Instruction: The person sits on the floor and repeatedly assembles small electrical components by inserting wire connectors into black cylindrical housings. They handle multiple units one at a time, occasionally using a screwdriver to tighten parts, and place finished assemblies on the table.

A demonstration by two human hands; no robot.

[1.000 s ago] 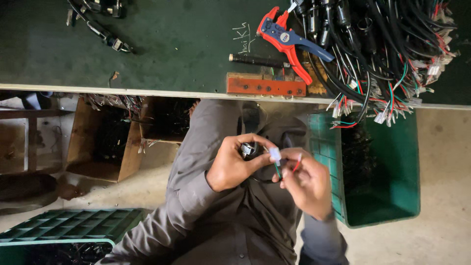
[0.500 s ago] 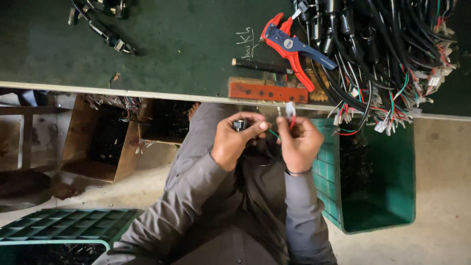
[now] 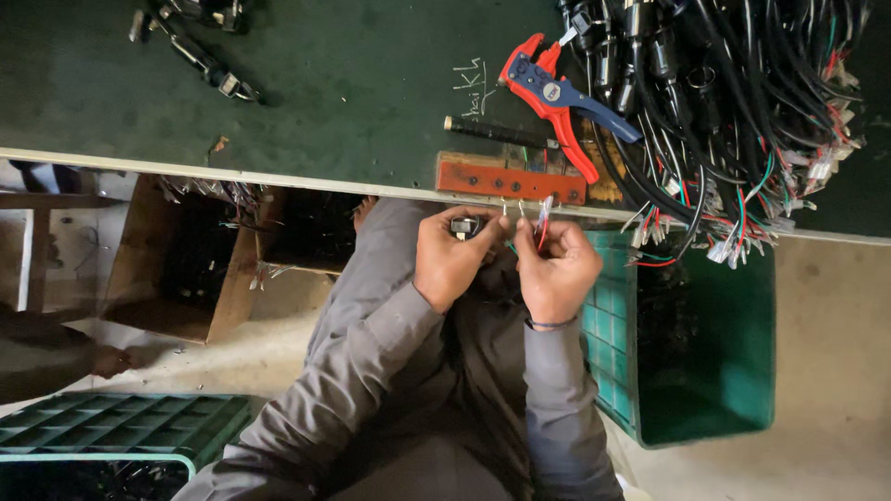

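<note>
I have raised both hands from my lap to the near edge of the green workbench (image 3: 353, 102), below the orange block (image 3: 510, 181). My left hand (image 3: 455, 260) pinches a small black connector (image 3: 464, 225); my right hand (image 3: 557, 269) grips thin wires (image 3: 542, 215), now at the block's pins.

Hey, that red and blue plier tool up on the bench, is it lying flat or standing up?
Lying flat. The wire stripper rests on its side on the green bench, handles spread toward the cable pile.

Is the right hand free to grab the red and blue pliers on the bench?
Probably not at once: the right hand is pinching thin wires at the bench edge. The pliers lie uncovered just beyond it, so once it lets go the way looks open.
</note>
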